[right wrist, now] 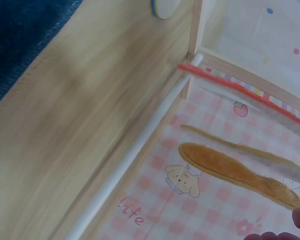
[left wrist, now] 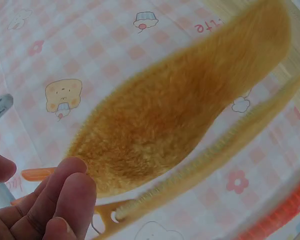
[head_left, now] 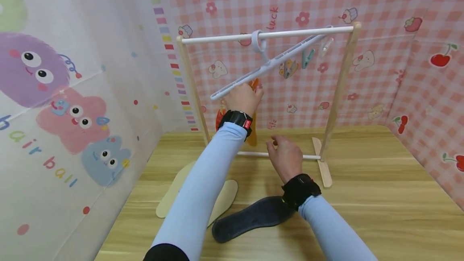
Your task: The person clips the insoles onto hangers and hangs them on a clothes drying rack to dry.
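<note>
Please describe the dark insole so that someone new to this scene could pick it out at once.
Start with the wood-grain tabletop on which the white-railed rack stands. On the near side of that rack, in the head view, the dark insole lies with its right end partly hidden by the right wristband. Its dark colour sets it apart from the cream insoles beside it.

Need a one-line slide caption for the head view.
Left hand by a hanger on the rack, right hand lower, dark insole on the wood-grain tabletop.
</note>
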Available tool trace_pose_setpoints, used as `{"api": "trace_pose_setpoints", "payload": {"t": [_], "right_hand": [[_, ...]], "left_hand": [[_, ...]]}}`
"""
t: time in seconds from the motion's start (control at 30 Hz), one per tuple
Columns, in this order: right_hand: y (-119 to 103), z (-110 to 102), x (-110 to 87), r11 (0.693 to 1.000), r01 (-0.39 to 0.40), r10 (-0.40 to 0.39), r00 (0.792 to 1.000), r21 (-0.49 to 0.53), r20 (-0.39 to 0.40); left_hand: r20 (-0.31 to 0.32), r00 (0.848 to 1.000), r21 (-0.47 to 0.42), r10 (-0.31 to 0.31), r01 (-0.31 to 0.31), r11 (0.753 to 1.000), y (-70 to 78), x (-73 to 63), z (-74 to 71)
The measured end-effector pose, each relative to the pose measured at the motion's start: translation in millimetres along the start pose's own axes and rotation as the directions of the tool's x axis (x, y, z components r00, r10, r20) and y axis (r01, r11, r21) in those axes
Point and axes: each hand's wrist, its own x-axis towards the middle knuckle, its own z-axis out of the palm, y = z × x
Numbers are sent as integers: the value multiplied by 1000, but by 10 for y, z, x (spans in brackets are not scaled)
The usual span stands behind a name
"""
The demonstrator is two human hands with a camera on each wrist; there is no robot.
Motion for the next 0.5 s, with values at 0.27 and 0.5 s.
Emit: {"api": "trace_pose_setpoints", "payload": {"t": [0.27,0.5], "right_hand": [[120,-21,-79,999,-46,46,999,13,16],[235,-26,-172,996,-88,87,995,19,48]], "left_hand": [[47,998,4,41,-41,999,-123,-124,47],[141,987,50,78,-85,995,-280,-319,66]]}}
